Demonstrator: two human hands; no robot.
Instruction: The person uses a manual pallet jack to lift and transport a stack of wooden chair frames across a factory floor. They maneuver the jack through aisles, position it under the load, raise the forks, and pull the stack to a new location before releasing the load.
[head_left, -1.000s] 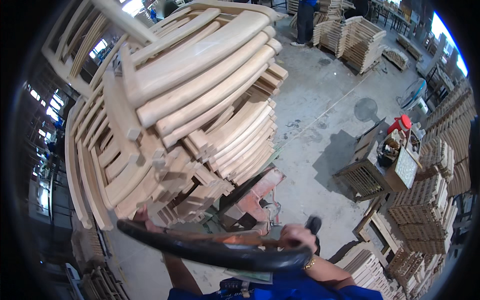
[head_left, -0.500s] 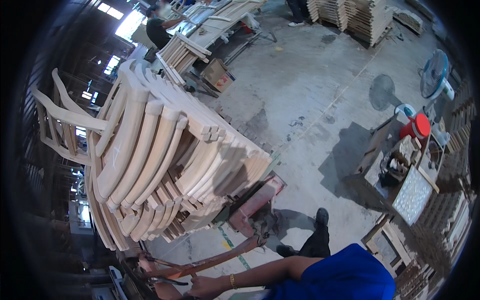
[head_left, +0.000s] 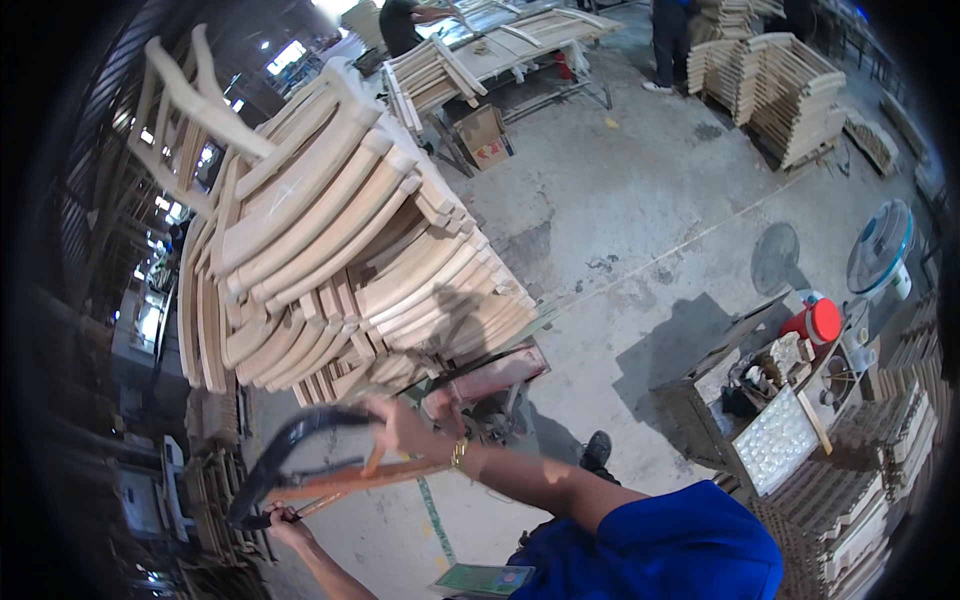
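The black loop handle [head_left: 262, 462] of a pallet jack stands in front of me at the lower left. My left hand [head_left: 290, 530] is closed around its near, lower end. My right hand [head_left: 402, 428], with a gold bracelet at the wrist, is wrapped on the far end of the loop, slightly blurred. From the handle an orange-red shaft [head_left: 345, 482] runs right and away to the jack's red body [head_left: 500, 370]. Just beyond stands a tall stack of curved, pale wooden chair parts [head_left: 330, 220]; whether the jack's forks lie under it is hidden.
On the right is a worn work cart [head_left: 690, 400] with a red-lidded jug [head_left: 822, 320], and a fan [head_left: 880, 248] behind. Slatted wooden stacks [head_left: 765, 90] stand far right. A person [head_left: 405, 25] works at a far table [head_left: 500, 50]; another person's legs [head_left: 670, 45] show. A cardboard box [head_left: 483, 138] lies below the table.
My right hand has risen away from the lower edge, and the black handle has come up into fuller view. The whole view has shifted, and the stack appears higher in it.
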